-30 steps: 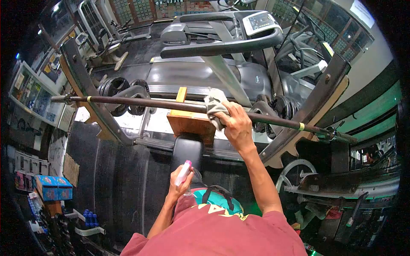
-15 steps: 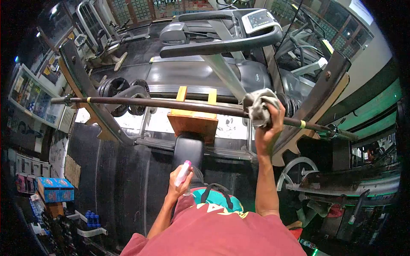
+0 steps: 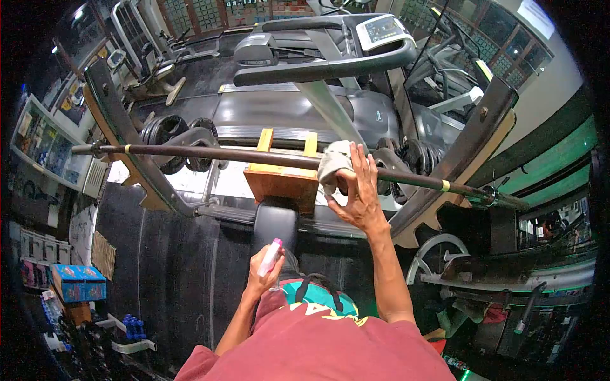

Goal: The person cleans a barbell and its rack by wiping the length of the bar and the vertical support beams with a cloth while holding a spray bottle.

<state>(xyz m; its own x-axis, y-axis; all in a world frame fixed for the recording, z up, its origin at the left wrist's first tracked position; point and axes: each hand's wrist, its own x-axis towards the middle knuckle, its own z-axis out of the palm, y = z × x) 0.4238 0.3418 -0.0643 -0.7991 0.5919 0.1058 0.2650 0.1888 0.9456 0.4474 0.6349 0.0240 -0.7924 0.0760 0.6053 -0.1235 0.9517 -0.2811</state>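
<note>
My left hand is closed round a small spray bottle with a pink top, held low near the bench pad. A long dark barbell lies across the rack in front of me. Over its middle-right part hangs a grey cloth, wrapped about the bar. My right hand presses this cloth against the bar, thumb curled beneath and fingers reaching up along its right side. Part of the cloth is hidden behind the fingers.
Rack uprights flank the bar. Below it are a wooden block and a black bench pad. A treadmill and weight plates stand beyond. A blue box sits at left.
My right hand has slid left along the bar with the cloth, and its fingers have straightened. My left hand keeps the spray bottle in nearly the same place.
</note>
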